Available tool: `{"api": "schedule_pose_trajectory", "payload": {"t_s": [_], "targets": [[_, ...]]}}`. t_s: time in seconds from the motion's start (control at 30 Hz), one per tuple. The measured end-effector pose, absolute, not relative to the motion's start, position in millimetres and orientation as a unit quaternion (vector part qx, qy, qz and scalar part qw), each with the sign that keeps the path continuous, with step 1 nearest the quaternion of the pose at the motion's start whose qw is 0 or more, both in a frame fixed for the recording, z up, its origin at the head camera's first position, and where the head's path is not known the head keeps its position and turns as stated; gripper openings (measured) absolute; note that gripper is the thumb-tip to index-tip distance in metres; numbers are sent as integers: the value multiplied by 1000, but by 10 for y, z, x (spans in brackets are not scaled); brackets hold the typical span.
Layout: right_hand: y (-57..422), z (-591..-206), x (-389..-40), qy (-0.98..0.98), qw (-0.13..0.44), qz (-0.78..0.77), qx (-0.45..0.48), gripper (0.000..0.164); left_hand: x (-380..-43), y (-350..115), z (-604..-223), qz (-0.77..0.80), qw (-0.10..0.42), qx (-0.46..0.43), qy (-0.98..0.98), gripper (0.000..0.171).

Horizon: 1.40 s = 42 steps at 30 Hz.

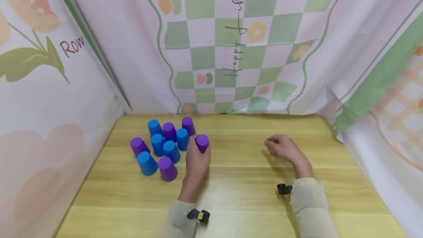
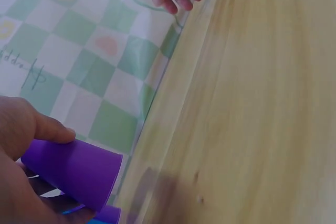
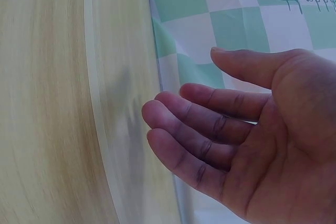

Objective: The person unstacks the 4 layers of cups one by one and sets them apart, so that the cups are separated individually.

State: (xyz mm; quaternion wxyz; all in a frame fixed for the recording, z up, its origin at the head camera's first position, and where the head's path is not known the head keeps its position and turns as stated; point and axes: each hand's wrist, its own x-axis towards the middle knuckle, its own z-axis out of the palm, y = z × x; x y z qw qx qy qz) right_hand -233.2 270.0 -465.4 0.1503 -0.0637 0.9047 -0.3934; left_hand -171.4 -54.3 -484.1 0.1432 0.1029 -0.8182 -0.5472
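My left hand grips a purple cup, thumb on one side and fingers round the other. That same purple cup fills the lower left of the left wrist view, its wide rim toward the table. Just left of this hand stand several upside-down cups, among them a blue cup, another blue cup and a purple cup. Over the right part of the table, my right hand holds nothing. Its fingers are loosely bent in the right wrist view, palm showing.
The wooden table has a checkered green and white curtain along its back edge. White printed cloth hangs at the left side, and more cloth at the right. Each sleeve carries a black wrist strap.
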Motion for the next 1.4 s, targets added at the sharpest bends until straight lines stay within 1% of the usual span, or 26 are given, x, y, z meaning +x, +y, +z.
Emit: {"api": "schedule_pose_trajectory", "payload": {"t_s": [0.17,0.47,0.63,0.97,1.1,1.23,1.4], "targets": [[2715,-4659,-2356,906,150,-391,-63,54,-1686,-623,-4903,-542,156,121,-817,52],[2728,-4663,-2335,905,155,-391,-59,56,-1556,-654,-4963,-517,163,151,-827,52],[2735,-4658,-2320,906,154,-390,-60,56,-1505,-665,-4996,-503,180,177,-826,51],[2734,-4652,-2314,906,149,-392,-63,57,-1485,-680,-5034,-498,171,202,-826,55],[2726,-4653,-2296,907,147,-390,-66,56,-1468,-669,-5009,-494,170,205,-828,60],[2706,-4664,-2289,904,150,-396,-63,56,-1434,-672,-4929,-491,180,198,-829,65],[2692,-4668,-2300,906,148,-392,-60,55,-1398,-670,-4776,-487,194,181,-832,66]]}}
